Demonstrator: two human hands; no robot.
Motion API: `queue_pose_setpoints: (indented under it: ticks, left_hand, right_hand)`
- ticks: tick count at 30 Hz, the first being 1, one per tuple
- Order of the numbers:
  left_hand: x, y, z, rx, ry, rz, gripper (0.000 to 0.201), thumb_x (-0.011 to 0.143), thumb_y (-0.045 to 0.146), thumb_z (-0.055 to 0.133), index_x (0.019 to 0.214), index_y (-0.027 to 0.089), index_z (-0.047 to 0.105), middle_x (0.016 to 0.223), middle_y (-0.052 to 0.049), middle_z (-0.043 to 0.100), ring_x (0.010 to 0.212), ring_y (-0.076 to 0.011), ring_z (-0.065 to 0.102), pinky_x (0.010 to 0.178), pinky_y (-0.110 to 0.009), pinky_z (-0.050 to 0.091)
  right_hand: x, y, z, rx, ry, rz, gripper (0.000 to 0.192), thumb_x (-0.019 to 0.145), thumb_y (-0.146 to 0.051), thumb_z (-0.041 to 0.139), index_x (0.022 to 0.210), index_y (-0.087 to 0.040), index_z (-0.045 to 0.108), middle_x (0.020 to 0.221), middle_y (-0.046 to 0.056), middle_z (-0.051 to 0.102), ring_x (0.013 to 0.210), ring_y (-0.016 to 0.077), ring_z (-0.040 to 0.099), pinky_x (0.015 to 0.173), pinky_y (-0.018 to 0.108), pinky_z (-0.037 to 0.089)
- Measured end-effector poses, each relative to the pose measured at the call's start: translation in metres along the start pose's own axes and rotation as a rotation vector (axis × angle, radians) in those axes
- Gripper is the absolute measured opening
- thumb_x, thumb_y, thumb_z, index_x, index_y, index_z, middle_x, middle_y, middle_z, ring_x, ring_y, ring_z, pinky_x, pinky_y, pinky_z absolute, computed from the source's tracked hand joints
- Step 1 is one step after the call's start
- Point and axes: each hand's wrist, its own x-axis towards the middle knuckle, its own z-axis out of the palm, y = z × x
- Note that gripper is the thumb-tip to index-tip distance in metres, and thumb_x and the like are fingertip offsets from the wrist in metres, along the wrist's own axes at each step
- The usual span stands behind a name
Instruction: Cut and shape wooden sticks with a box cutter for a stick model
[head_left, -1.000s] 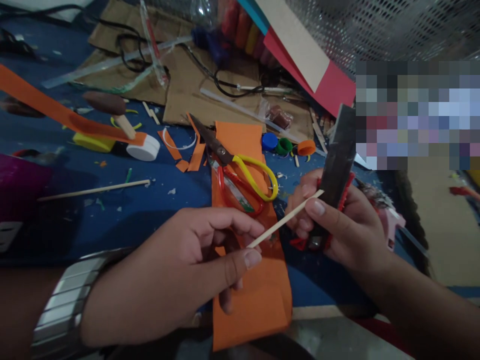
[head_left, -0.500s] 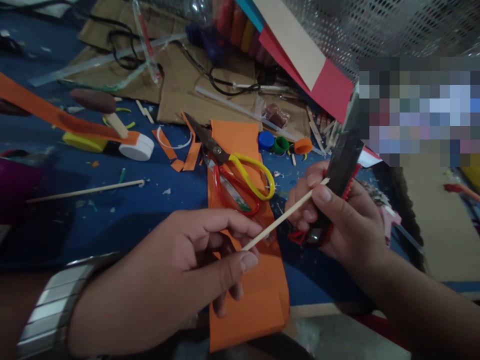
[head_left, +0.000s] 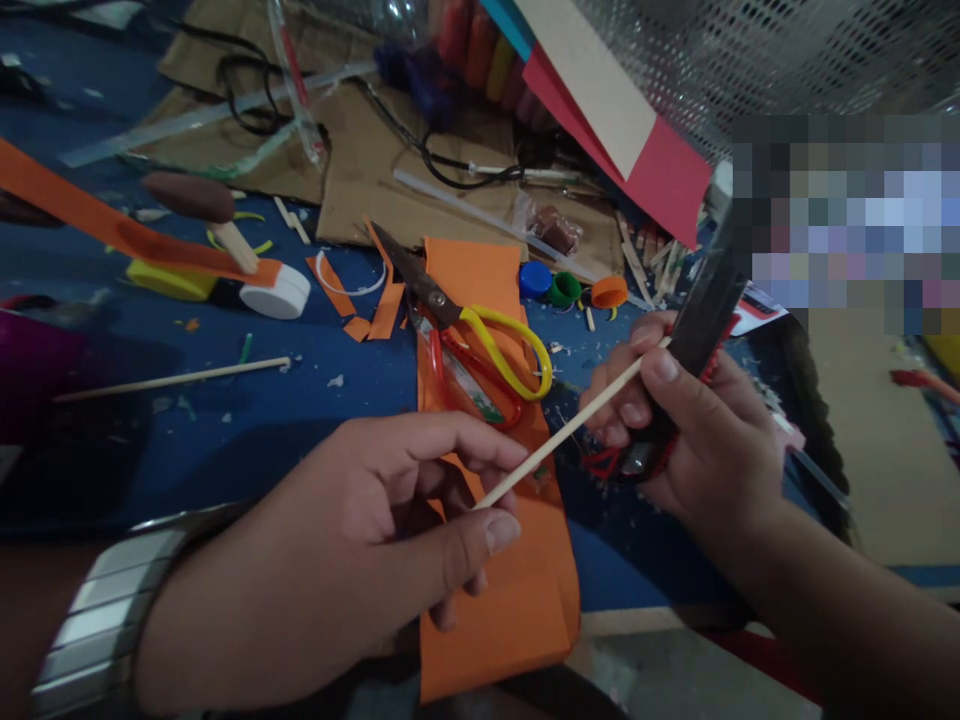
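A thin pale wooden stick [head_left: 574, 425] slants up to the right between my two hands. My left hand [head_left: 390, 510], wearing a metal watch band, pinches its lower end between thumb and fingers. The fingers of my right hand [head_left: 697, 420] wrap around a long, flat, dark tool [head_left: 701, 300] with red edging; its exact kind is unclear. The stick's upper tip lies by my right thumb, against the dark tool. Beneath the stick is a strip of orange paper [head_left: 495, 640]. Scissors with yellow handles [head_left: 546, 350] and a red-handled pair [head_left: 450, 375] rest on that paper.
Blue [head_left: 535, 281], green [head_left: 564, 289] and orange caps [head_left: 608, 293] sit beyond the scissors. Another stick [head_left: 180, 379] and a white cap [head_left: 276, 292] under an orange strip lie left. Cardboard [head_left: 397, 150], black cord [head_left: 442, 180] and coloured sheets [head_left: 667, 190] lie farther back.
My right hand and the dark tool have shifted slightly right, and the stick's upper tip has moved with them. My left hand stays almost in place.
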Motion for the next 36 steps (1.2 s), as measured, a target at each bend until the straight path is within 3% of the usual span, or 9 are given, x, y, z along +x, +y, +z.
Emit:
queue_pose_setpoints:
  ticks: [5, 11, 16, 22, 28, 31, 36]
  left_hand:
    - [-0.001, 0.001, -0.002, 0.035, 0.0, 0.005, 0.029, 0.093, 0.044, 0.081, 0.115, 0.028, 0.076, 0.08, 0.001, 0.072, 0.064, -0.0133, 0.069, 0.056, -0.019, 0.063]
    - [-0.001, -0.004, -0.003, 0.074, -0.005, 0.039, 0.02, 0.094, 0.044, 0.082, 0.107, 0.031, 0.075, 0.086, 0.003, 0.072, 0.065, -0.0108, 0.069, 0.057, -0.016, 0.06]
    - [-0.002, -0.005, -0.002, 0.051, -0.011, 0.049, 0.02, 0.094, 0.047, 0.081, 0.105, 0.031, 0.075, 0.083, 0.004, 0.07, 0.066, -0.0114, 0.07, 0.058, -0.016, 0.06]
    - [0.001, 0.004, -0.002, 0.092, -0.004, 0.108, 0.029, 0.107, 0.052, 0.062, 0.111, 0.026, 0.073, 0.074, 0.002, 0.071, 0.066, -0.0118, 0.071, 0.062, -0.016, 0.06]
    - [-0.001, 0.003, -0.001, 0.075, 0.018, 0.128, 0.037, 0.111, 0.055, 0.053, 0.109, 0.026, 0.076, 0.076, 0.001, 0.072, 0.07, -0.0122, 0.072, 0.065, -0.017, 0.06]
    - [-0.002, 0.002, -0.001, 0.067, 0.001, 0.123, 0.039, 0.111, 0.057, 0.052, 0.114, 0.027, 0.077, 0.077, 0.001, 0.074, 0.072, -0.0127, 0.072, 0.067, -0.018, 0.06]
    - [-0.003, 0.003, 0.001, -0.033, 0.023, 0.138, 0.043, 0.112, 0.056, 0.05, 0.106, 0.024, 0.078, 0.076, 0.0, 0.07, 0.07, -0.0136, 0.071, 0.068, -0.021, 0.061]
  right_hand:
    - [0.004, -0.002, 0.002, 0.004, 0.103, -0.011, 0.015, 0.093, -0.028, 0.081, 0.095, -0.023, 0.067, 0.06, -0.006, 0.052, 0.051, 0.0122, 0.051, 0.053, 0.027, 0.042]
    - [0.007, -0.002, 0.003, 0.006, 0.137, -0.035, 0.01, 0.095, -0.026, 0.077, 0.096, -0.023, 0.067, 0.061, -0.006, 0.052, 0.051, 0.0112, 0.051, 0.053, 0.026, 0.041]
    - [0.006, -0.001, 0.002, -0.025, 0.121, -0.049, 0.016, 0.094, -0.029, 0.081, 0.099, -0.023, 0.067, 0.062, -0.007, 0.05, 0.052, 0.0118, 0.051, 0.053, 0.027, 0.042]
    - [0.001, 0.002, -0.003, -0.062, 0.036, -0.061, 0.01, 0.098, -0.025, 0.078, 0.1, -0.024, 0.069, 0.064, -0.006, 0.054, 0.054, 0.0117, 0.054, 0.054, 0.027, 0.046]
    - [-0.003, 0.004, -0.005, -0.137, -0.024, -0.042, 0.012, 0.097, -0.031, 0.082, 0.1, -0.027, 0.071, 0.065, -0.006, 0.055, 0.056, 0.0127, 0.055, 0.053, 0.026, 0.047]
    - [-0.003, 0.005, -0.006, -0.127, -0.028, -0.054, 0.012, 0.097, -0.032, 0.082, 0.1, -0.026, 0.072, 0.065, -0.005, 0.056, 0.056, 0.0119, 0.055, 0.053, 0.025, 0.046]
    - [-0.003, 0.006, -0.006, -0.115, -0.02, -0.055, 0.012, 0.098, -0.031, 0.08, 0.106, -0.026, 0.072, 0.066, -0.005, 0.057, 0.058, 0.0126, 0.055, 0.055, 0.026, 0.047]
